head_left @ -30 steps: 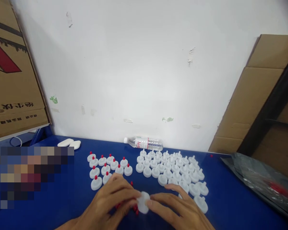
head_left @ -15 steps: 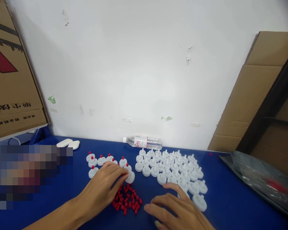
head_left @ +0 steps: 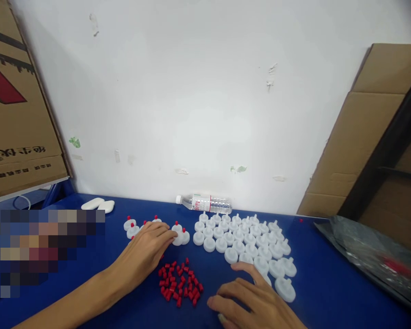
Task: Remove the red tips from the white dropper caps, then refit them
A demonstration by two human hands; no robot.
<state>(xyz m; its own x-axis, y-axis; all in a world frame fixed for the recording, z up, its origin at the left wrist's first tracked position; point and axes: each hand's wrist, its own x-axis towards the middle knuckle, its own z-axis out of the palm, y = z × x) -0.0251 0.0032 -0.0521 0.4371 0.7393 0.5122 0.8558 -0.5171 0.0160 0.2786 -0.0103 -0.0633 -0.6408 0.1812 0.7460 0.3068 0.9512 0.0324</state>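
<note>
My left hand (head_left: pixel 147 249) is over the group of white round nozzle caps with red tips (head_left: pixel 130 224). Its thumb and fingers are closed on a white nozzle cap (head_left: pixel 177 238), whose top is hidden by the fingertips. Just nearer to me lies a loose pile of small red tip caps (head_left: pixel 180 283). My right hand (head_left: pixel 255 299) rests low over the blue table, fingers bent and apart, holding nothing. Its index finger is close to the nearest of the many white nozzle caps without red tips (head_left: pixel 239 246), which stand spout up.
A clear plastic bottle (head_left: pixel 205 203) lies along the wall. Two white oval objects (head_left: pixel 97 205) are at the back left. A grey plastic bag (head_left: pixel 370 256) lies at the right, by cardboard (head_left: pixel 356 128). A printed carton (head_left: pixel 20 114) stands at the left; a blurred patch covers the area below.
My left hand has moved back and slightly left, away from the red pile, taking the white nozzle cap to the red-tipped group. My right hand has barely moved.
</note>
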